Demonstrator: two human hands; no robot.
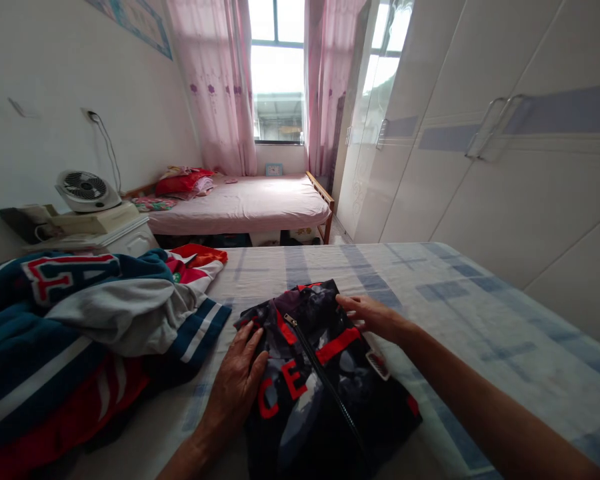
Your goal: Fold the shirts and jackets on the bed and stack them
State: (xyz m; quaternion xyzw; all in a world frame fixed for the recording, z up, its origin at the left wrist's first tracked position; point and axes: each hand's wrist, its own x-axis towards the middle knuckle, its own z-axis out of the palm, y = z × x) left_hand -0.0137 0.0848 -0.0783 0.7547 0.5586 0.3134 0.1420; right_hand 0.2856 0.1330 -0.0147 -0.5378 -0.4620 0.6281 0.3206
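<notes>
In front of me on the bed lies a folded black zip-up jacket (325, 393) with red letters, red patches and grey marbled print. Its zipper runs down the middle, the metal pull near the collar. My left hand (239, 373) rests along the jacket's left edge, fingers stretched out over the cloth. On the opposite side, my right hand (373, 315) touches the upper right edge with its fingertips, its fingers extended. A white-rimmed tag (378, 365) sticks out below that hand. The jacket's lower end runs out of the picture.
A heap of clothes (125, 300), teal, grey and red, lies to the left. The bed (470, 333) has a blue-and-white checked sheet. Beyond stand a pink-sheeted bed (250, 200) and a fan (87, 190) on a cabinet. White wardrobes (505, 193) line the right side.
</notes>
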